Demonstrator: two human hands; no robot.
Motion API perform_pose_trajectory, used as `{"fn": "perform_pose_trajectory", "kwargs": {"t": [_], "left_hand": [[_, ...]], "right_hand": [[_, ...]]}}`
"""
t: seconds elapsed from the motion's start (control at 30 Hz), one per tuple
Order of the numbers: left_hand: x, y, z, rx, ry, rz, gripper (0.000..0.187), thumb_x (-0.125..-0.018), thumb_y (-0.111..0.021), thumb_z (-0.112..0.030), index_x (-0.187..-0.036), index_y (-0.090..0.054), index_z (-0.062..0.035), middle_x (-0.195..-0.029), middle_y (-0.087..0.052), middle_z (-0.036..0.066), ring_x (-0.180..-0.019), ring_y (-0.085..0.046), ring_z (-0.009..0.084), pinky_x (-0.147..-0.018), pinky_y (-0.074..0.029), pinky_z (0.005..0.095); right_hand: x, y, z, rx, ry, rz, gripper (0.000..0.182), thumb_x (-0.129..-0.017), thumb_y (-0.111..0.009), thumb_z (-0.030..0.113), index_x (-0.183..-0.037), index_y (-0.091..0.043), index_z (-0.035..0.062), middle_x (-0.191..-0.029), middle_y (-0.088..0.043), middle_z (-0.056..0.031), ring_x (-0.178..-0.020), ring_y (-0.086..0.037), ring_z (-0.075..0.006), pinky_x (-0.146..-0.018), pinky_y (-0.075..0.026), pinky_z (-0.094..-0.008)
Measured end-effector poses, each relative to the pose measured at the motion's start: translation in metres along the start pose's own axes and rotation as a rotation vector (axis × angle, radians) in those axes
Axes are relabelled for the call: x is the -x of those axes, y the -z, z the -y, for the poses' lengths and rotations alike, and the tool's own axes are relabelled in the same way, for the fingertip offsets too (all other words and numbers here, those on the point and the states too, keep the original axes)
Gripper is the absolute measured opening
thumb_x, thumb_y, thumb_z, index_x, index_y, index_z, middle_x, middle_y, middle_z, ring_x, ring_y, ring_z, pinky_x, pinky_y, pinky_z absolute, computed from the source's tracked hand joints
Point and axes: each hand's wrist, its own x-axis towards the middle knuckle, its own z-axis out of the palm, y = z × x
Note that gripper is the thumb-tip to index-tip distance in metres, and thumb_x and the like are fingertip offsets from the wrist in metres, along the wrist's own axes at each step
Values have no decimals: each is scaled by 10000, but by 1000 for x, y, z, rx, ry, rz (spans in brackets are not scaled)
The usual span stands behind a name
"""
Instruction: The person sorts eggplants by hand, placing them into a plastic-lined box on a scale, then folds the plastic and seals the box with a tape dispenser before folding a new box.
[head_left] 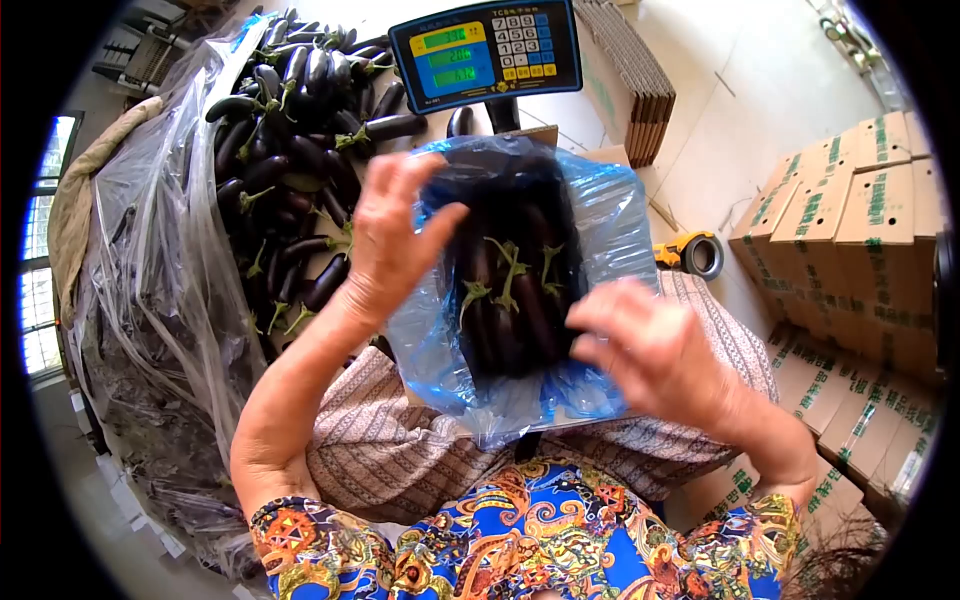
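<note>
Dark eggplants with green stems lie side by side in a blue plastic bag, which is spread open in front of me. Over the bag's left side my left hand is raised, its fingers apart and nothing in them. My right hand hovers at the right edge of the eggplants, blurred by motion, with its fingers spread. Just beyond the bag stands a scale display with lit green readouts and a keypad.
A large heap of eggplants lies to the left, beside clear plastic sheeting. Stacked cartons stand on the right. Flattened cardboard leans behind the scale, and a yellow tape dispenser sits right of the bag.
</note>
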Motion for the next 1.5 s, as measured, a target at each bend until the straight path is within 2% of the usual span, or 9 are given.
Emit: {"fn": "perform_pose_trajectory", "kwargs": {"t": [0.17, 0.43, 0.63, 0.7, 0.83, 0.97, 1.13, 1.23, 1.5], "left_hand": [[-13, 4, 86, 28, 168, 320, 507, -727, -789, -94, -1198, -612, -29, -1130, -629, 212, -1027, -621, 385, -884, -507, 419], [21, 31, 39, 70, -153, 265, 153, -812, -611, -29, -964, -621, -16, -848, -582, 170, -825, -614, 377, -729, -525, 464], [96, 28, -46, 328, -223, 1206, 133, -828, -596, -24, -960, -608, -33, -846, -596, 177, -811, -653, 377, -716, -567, 462], [79, 45, -61, 380, -121, 1142, 251, -868, -640, -45, -1118, -634, -33, -957, -625, 170, -846, -653, 362, -750, -543, 454], [69, 69, -63, 155, -75, 903, 576, -793, -789, -170, -1302, -551, -45, -1128, -591, 169, -987, -617, 356, -845, -534, 424], [93, 61, -45, -372, -103, 1052, 878, -718, -849, -237, -1451, -405, -45, -1286, -535, 159, -1147, -547, 334, -891, -520, 411], [110, 21, -30, -25, -57, 1118, 255, -842, -665, -58, -1077, -587, 3, -859, -651, 216, -821, -646, 426, -740, -550, 478], [92, 23, -68, 781, 355, 1022, 227, -924, -651, -50, -1147, -625, -22, -919, -656, 87, -873, -663, 194, -786, -555, 336], [84, 52, -56, 253, 124, 973, 690, -800, -719, -15, -1433, -460, -104, -1213, -587, 189, -1125, -612, 324, -955, -537, 396]], "right_hand": [[-60, -12, -87, 366, -130, -202, 434, -860, -711, 160, -1238, -563, 6, -1174, -578, -216, -850, -675, -400, -698, -568, -447], [-75, -19, -105, 480, -208, 309, 61, -770, -607, 25, -830, -612, 20, -823, -662, -176, -764, -671, -365, -695, -559, -445], [27, -23, -36, 293, 206, 335, 124, -780, -655, 83, -872, -575, 61, -808, -608, -116, -733, -666, -320, -637, -539, -473], [28, -16, -5, 235, -50, 792, 139, -806, -656, 66, -912, -567, 80, -841, -595, -107, -761, -654, -319, -645, -541, -467], [33, -1, -24, 396, -225, 114, 305, -840, -725, 172, -1083, -586, 49, -998, -586, -153, -911, -636, -349, -751, -552, -430], [44, -11, -62, 505, -321, 214, 343, -841, -718, 188, -1106, -579, 20, -948, -623, -190, -883, -637, -380, -783, -535, -459], [34, -34, -34, -286, -285, 602, 182, -900, -659, 185, -909, -637, 5, -738, -651, -145, -715, -633, -275, -690, -496, -381], [20, -28, -9, -714, -205, 309, 285, -893, -694, 131, -1173, -671, 80, -939, -655, -14, -827, -590, -104, -725, -504, -288], [87, -2, -22, 264, -250, 586, 578, -808, -770, 322, -1273, -537, 71, -1063, -615, -168, -1017, -627, -340, -880, -530, -447]]}}
